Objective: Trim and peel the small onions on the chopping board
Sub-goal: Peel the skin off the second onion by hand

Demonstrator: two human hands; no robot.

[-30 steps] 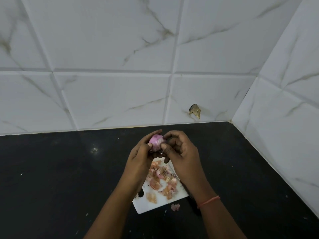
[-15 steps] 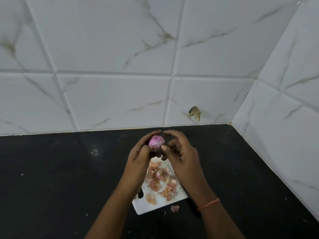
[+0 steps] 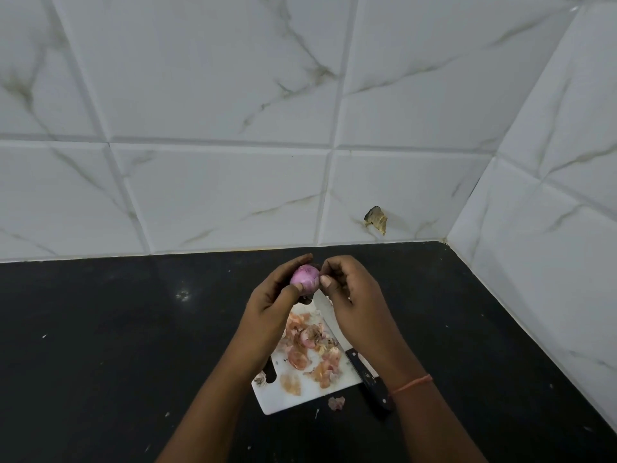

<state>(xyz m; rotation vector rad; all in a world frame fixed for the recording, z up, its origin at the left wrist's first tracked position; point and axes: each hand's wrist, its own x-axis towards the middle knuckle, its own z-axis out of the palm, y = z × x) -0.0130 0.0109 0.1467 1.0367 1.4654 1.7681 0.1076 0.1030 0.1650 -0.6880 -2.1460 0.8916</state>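
The left hand (image 3: 273, 304) is curling its fingers and thumb around a small, round, pink-purple onion (image 3: 304, 278), cradling it from the left and from below, so the bulb is sitting at the fingertips, raised above the far end of the board. The right hand (image 3: 354, 302) is closing in from the opposite side: its thumb tip and forefinger are pressing together against the onion's right flank, apparently pinching at a bit of skin there, though the flake itself is too small to make out. The onion is therefore lying between the two hands, touching both, with the left one carrying it and the right one working on it. Its long axis cannot be told; it reads as nearly round. Both wrists are bent inward, palms half facing each other, forearms converging from the near edge of the view.

Below the hands, the white plastic chopping board (image 3: 297, 394) is lying on the black stone desk (image 3: 117, 345), strewn with pale orange-pink papery onion peels (image 3: 310, 345). A black-handled kitchen knife (image 3: 369, 379) is resting along the board's right edge, blade pointing away under the right hand, untouched. One stray peel scrap (image 3: 336, 403) is lying on the desk just beside the board's near edge.

A pull to the right, away from the left hand, looks the likeliest next stroke.
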